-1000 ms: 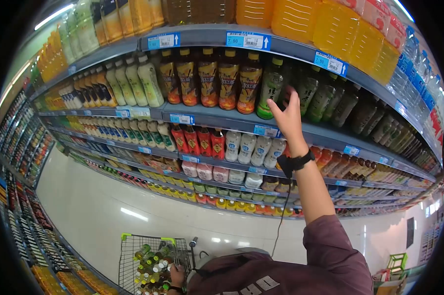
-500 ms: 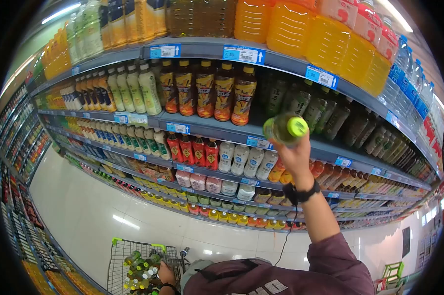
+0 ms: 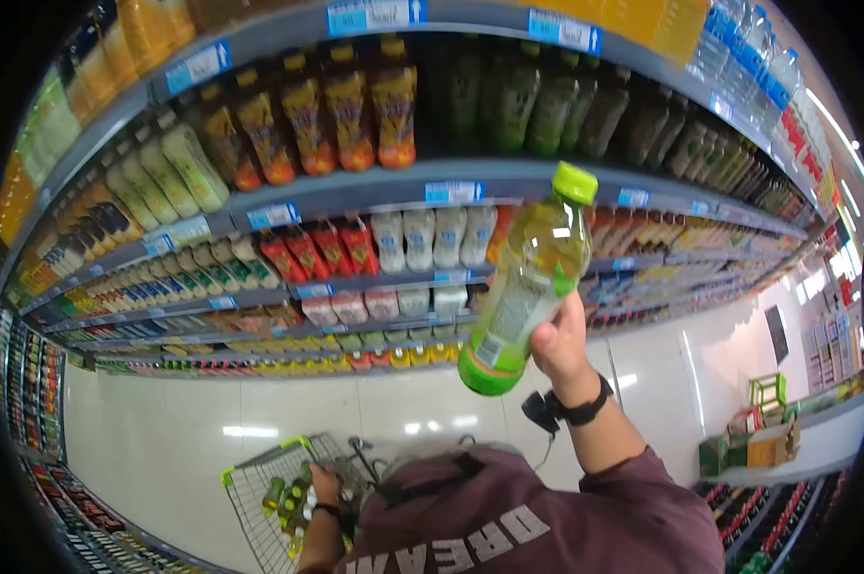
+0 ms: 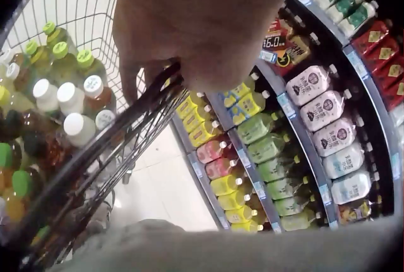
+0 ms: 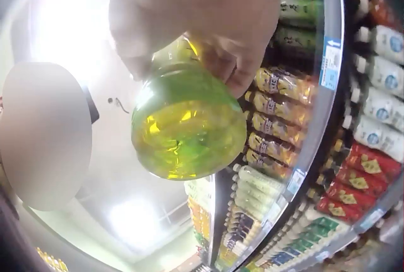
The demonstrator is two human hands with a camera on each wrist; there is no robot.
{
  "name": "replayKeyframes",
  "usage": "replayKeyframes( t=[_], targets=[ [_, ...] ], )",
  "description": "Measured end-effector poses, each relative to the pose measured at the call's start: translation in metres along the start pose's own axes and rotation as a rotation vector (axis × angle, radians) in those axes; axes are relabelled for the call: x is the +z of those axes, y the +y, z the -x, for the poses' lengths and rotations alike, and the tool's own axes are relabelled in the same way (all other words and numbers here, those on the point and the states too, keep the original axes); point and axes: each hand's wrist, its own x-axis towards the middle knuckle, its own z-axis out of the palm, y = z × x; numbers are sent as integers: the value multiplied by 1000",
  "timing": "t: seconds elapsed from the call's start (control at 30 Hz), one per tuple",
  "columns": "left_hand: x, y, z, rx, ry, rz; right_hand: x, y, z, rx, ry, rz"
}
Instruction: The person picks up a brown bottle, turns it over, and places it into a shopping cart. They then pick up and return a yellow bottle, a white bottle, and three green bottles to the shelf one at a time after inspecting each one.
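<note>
My right hand [image 3: 563, 352] grips a green-capped bottle of green tea [image 3: 523, 297] by its middle. The bottle is raised in front of the shelves and tilted, cap up and to the right, back label showing. Its clear greenish base [image 5: 188, 136] faces the right wrist camera, with fingers wrapped round the bottle behind it. Down at the shopping cart [image 3: 293, 441], my left hand [image 4: 189, 26] has its fingers curled round the dark rail [image 4: 146, 103]. Several bottles with white caps [image 4: 69, 97] and green caps [image 4: 60, 50] crowd the wire basket.
Green tea bottles [image 3: 518, 100] line the upper shelf, with orange-labelled iced tea bottles [image 3: 351, 105] to their left. Lower shelves hold red packs [image 3: 332, 251] and white bottles [image 3: 420, 239]. Pale tiled floor [image 3: 164, 421] lies between the shelves and the cart. A green stool [image 3: 769, 392] stands at the right.
My right hand reached to the shelf, took the front green tea bottle and brought it down and back, turning it cap-up. The view tipped downward. My left hand has stayed at the cart.
</note>
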Motion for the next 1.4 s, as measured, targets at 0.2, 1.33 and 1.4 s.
replayKeyframes(
  t=[0.2,1.33,1.4],
  targets=[
    [-15,-38,-69,21,-296,28,54,-2,4,87,17,-253],
    [-250,431,107,443,-44,1455,158,47,69,-36,-337,571],
    [-252,435,111,465,-256,1625,146,53,63,-89,-389,578]
  ],
)
